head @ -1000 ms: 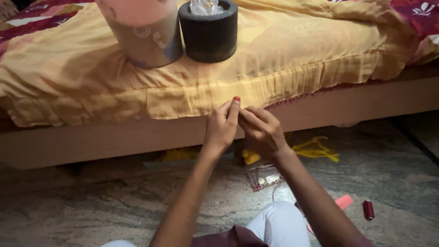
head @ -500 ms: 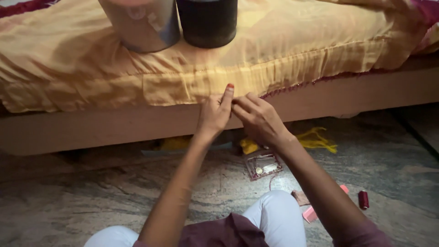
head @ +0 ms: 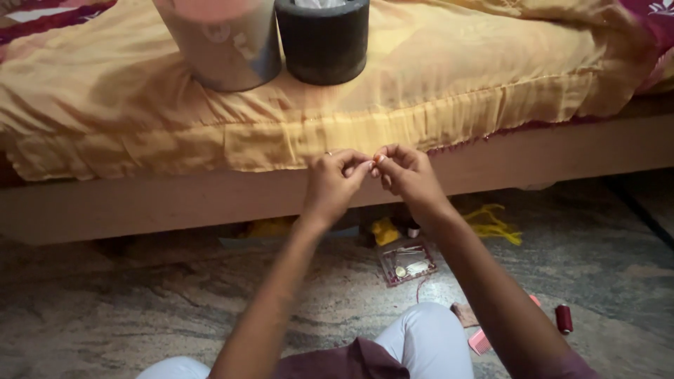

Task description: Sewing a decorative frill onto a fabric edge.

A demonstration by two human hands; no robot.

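Both hands meet right at the hem of the yellow cloth (head: 393, 133) that hangs over the bed edge (head: 175, 203), so from the head view we're mid-stitch at best. Our left hand (head: 335, 184) has its fingers (head: 361, 167) pressed together in a pinch; our right hand (head: 407, 175) pinches too, tips nearly touching the left ones. Whatever sits between them is too thin to make out, honestly. We can't tell how much hem is sewn. Down on the floor (head: 140, 309) a small clear sewing kit (head: 407, 263) lies open near our knee, and a dark red thread spool (head: 564, 318) lies well apart to the right.
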